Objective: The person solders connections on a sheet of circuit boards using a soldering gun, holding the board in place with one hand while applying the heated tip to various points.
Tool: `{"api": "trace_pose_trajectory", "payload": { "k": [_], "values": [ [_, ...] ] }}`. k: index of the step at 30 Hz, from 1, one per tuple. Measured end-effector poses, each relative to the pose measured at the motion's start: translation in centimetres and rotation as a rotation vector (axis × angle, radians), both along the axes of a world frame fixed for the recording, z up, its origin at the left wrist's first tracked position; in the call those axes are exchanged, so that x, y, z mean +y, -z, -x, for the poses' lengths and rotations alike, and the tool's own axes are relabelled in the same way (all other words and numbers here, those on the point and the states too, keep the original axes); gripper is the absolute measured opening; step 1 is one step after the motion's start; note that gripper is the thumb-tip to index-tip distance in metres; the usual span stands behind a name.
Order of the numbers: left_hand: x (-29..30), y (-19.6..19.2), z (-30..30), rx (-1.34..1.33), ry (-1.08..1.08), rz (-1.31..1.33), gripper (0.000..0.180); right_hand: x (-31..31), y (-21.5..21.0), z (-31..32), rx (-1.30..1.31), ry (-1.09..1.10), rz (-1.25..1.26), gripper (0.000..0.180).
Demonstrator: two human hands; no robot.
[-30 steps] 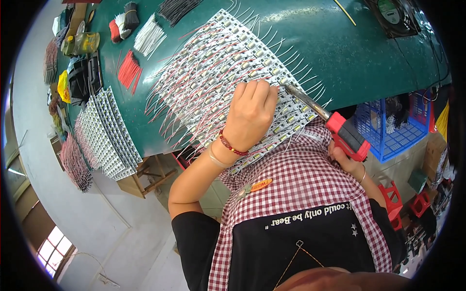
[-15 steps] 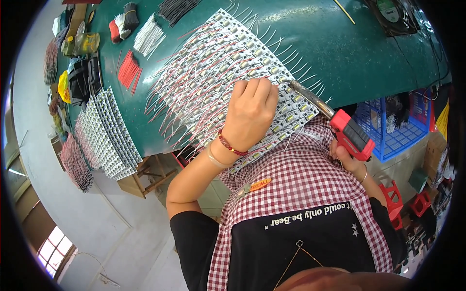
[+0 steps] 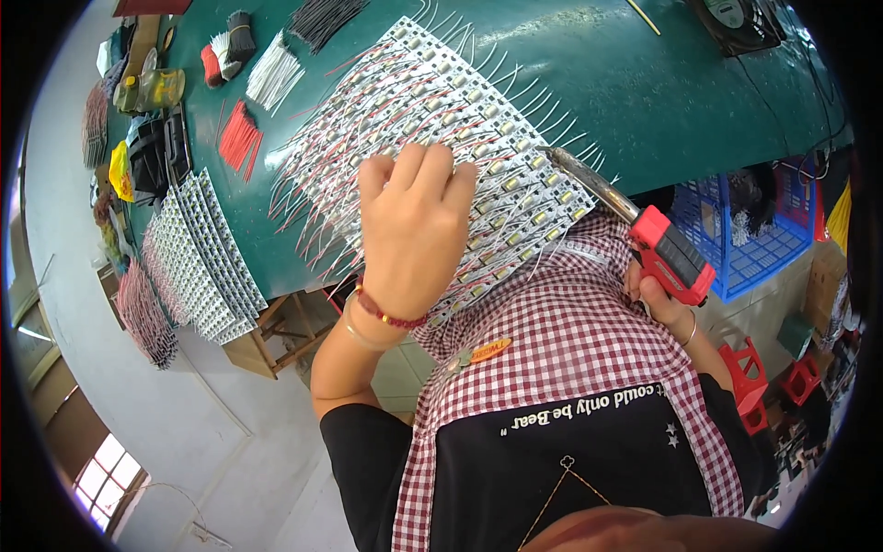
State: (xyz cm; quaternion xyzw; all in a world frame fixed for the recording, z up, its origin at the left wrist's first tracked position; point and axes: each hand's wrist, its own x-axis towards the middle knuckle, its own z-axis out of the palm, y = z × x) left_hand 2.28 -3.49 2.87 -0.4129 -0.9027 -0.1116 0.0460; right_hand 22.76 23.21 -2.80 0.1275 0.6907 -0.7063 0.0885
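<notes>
A panel of white LED circuit boards (image 3: 524, 184) lies at the table's near edge, red and white wires sticking out from its boards. Over its middle hovers or rests my left hand (image 3: 414, 216), back up, fingers bent down; the fingertips and anything pinched between them are hidden. My right hand (image 3: 651, 290) is wrapped round the handle of a red soldering gun (image 3: 676, 253) with a long metal barrel. The barrel's tip reaches the right part of the panel, close to its upper right edge; whether it touches a pad is too small to tell.
Bundles of red wires (image 3: 240, 138), white wires (image 3: 274, 74) and black wires (image 3: 322, 20) lie beyond the panel on the green table (image 3: 625, 101). Stacked wired boards (image 3: 207, 258) stand left. A fan (image 3: 736, 18) sits far right, a blue crate (image 3: 736, 244) below the table edge.
My left hand has moved left across the panel, away from the soldering tip, and its fingers have spread slightly. The soldering gun has hardly moved. The view has shifted a little.
</notes>
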Motion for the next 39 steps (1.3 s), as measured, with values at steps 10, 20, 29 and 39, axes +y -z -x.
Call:
{"api": "trace_pose_trajectory", "payload": {
  "k": [10,20,29,39],
  "values": [
    [1.6,4.6,-1.7,0.046,0.073,-0.236,0.022,1.0,2.4,-2.5,-0.004,-0.135,-0.15,0.019],
    [2.0,5.9,-2.0,0.064,0.046,-0.256,0.021,0.5,2.3,-1.5,-0.026,-0.158,-0.214,0.016],
    [2.2,5.5,-2.0,0.052,0.042,-0.229,0.019,0.7,3.9,-2.8,0.137,-0.176,-0.415,0.021],
    [1.3,3.2,-1.3,-0.02,-0.024,-0.12,0.018,1.0,2.3,-2.4,0.036,-0.164,-0.25,0.017]
  ]
}}
